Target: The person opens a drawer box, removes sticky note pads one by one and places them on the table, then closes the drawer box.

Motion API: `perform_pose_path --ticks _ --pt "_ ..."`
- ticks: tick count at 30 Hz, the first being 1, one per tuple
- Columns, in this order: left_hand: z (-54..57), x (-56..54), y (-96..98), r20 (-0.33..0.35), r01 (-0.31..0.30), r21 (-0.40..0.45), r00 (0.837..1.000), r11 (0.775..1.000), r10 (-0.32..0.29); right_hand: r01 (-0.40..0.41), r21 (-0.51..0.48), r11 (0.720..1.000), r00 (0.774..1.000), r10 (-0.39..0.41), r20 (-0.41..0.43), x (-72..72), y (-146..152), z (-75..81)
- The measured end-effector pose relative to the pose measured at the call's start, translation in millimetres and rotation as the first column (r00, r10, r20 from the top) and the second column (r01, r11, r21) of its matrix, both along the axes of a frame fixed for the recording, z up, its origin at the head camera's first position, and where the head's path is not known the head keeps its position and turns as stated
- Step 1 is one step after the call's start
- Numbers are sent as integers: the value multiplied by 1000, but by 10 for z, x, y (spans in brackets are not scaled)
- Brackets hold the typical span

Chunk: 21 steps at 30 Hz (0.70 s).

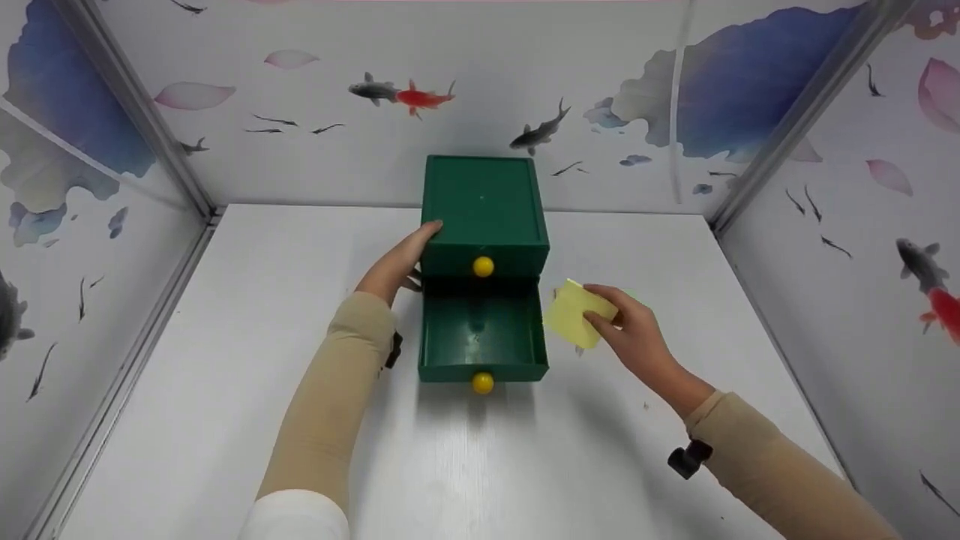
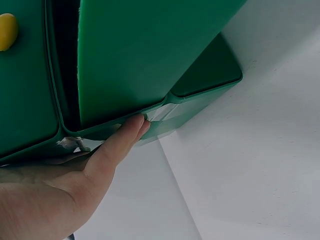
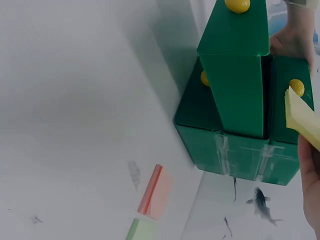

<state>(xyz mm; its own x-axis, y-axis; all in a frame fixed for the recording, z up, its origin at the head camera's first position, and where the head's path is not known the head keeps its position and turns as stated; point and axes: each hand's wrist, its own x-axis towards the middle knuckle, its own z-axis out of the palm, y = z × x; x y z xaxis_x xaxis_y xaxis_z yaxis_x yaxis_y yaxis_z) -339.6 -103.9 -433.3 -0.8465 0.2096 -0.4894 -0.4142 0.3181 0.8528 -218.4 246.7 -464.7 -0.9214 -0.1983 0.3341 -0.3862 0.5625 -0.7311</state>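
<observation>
A green drawer cabinet (image 1: 484,199) with round yellow knobs stands against the back wall, its middle drawer (image 1: 480,330) pulled out. The inside of that drawer is bare in the head view. My left hand (image 1: 401,259) lies along the cabinet's left side, with a digit at the top edge; in the left wrist view, the straight fingers (image 2: 122,137) press on the side wall. Just right of the drawer, my right hand (image 1: 630,330) pinches a pad of yellow sticky notes (image 1: 574,315) between thumb and fingers. In the right wrist view, the yellow sticky notes (image 3: 302,117) overlap the cabinet front.
On the white table (image 1: 480,472), a red-pink sticky pad (image 3: 155,192) and a pale green one (image 3: 140,230) lie to the right of the cabinet. Clear tape joins the cabinet's stacked sections (image 3: 245,155). Walls printed with fish and petals (image 1: 480,45) enclose the table.
</observation>
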Motion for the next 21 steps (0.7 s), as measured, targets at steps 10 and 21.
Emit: perform_pose_path --ticks 10,21 --pt "-5 -9 9 -3 9 12 1000 1000 -9 140 -15 990 989 -141 -39 -134 241 -373" --pt "-2 -13 15 -1 -3 14 1000 1000 3 109 93 990 917 -137 376 -414 375 -875"
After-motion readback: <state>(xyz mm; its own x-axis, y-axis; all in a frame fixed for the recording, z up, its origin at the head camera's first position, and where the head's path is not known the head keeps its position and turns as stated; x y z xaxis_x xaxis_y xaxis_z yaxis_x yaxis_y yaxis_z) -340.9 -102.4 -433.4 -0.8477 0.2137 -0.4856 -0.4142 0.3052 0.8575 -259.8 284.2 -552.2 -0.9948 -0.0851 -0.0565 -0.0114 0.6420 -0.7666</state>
